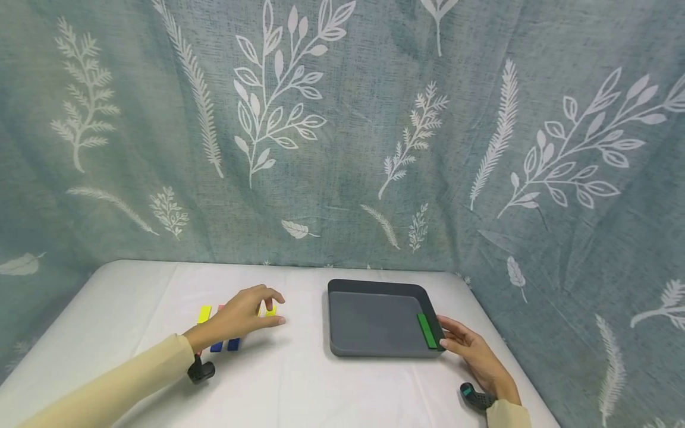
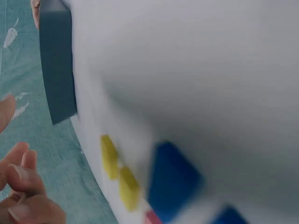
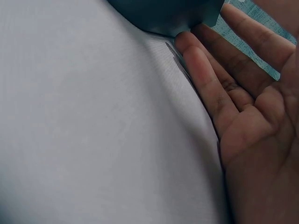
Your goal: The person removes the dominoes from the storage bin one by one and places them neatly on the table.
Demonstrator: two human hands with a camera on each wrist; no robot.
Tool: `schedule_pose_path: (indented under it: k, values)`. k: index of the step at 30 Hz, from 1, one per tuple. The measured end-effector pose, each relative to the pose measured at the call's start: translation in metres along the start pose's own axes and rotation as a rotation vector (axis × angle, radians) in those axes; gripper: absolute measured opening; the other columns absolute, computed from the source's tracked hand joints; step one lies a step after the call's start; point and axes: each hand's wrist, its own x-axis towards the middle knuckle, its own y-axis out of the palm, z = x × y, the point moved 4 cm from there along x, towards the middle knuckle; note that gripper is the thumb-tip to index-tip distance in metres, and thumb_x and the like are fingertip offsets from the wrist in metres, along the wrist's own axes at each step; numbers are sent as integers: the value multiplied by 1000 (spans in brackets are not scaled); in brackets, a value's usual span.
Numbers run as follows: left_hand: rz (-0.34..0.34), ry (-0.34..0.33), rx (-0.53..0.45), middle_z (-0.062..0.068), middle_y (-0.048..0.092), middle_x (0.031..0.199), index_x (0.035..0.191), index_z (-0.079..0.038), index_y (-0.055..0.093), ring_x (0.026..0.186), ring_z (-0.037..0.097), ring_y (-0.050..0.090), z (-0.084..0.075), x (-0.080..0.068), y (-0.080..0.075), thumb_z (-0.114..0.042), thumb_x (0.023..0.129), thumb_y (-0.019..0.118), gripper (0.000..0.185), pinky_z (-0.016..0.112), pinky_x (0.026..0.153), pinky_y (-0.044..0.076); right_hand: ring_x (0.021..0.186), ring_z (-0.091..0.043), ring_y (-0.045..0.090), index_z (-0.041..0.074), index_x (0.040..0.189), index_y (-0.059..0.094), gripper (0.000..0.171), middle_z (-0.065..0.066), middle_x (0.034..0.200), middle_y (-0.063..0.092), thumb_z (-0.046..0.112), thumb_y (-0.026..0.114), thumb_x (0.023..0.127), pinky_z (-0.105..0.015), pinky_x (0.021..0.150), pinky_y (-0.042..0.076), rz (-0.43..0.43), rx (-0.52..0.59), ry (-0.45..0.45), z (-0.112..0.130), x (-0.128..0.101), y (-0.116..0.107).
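My left hand [image 1: 243, 312] hovers above a group of small blocks, thumb and forefinger spread apart with nothing between them. Yellow blocks [image 1: 271, 311] and blue blocks [image 1: 233, 344] show around it, and a bit of a pink one [image 2: 152, 217] appears in the left wrist view; the hand hides part of the group. To the right lies a grey tray [image 1: 374, 353] with a long green block [image 1: 426, 330] inside along its right wall. My right hand [image 1: 471, 351] touches the tray's right side near the front corner, its fingers fairly straight in the right wrist view.
A white cloth covers the table [image 1: 299, 386]. Behind and to the right hangs a teal curtain [image 1: 342, 226] with white leaf prints. Each wrist wears a dark camera [image 1: 201, 370].
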Motion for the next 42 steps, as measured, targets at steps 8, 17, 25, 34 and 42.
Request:
schedule_pose_path:
  k: [8,17,25,34,42]
  values:
    - [-7,31,-22,-1,63,97,118,-19,70,66,8,47,-17,38,23,-42,91,79,37,27,63,46,126,-19,55,11,156,44,70,-10,154,48,24,76,95,-26,98,47,-21,-13,25,-1,-3,-4]
    - [32,90,-47,-4,64,96,122,-17,69,62,9,48,-41,77,46,-37,94,78,36,29,62,45,126,-22,55,12,156,45,70,-11,154,48,24,77,95,-30,100,45,-24,-14,26,-3,-3,-3]
    - [64,76,-133,2,69,101,126,-17,68,72,15,58,-54,106,62,-38,95,76,38,32,68,49,125,-19,57,11,155,45,69,-9,153,49,24,76,95,-27,98,47,-14,-15,8,-2,1,-4]
    - [126,98,-151,-12,64,92,127,-18,68,92,10,63,-76,138,90,-39,95,76,39,36,90,50,124,-20,57,10,156,44,68,-14,154,47,21,75,96,-28,99,47,3,8,-4,-2,0,-2]
    - [182,114,-187,-10,64,94,126,-17,68,88,8,61,-95,162,115,-35,95,76,37,29,81,50,125,-21,57,11,155,45,69,-12,152,49,21,77,95,-28,98,48,-6,8,0,-2,0,0]
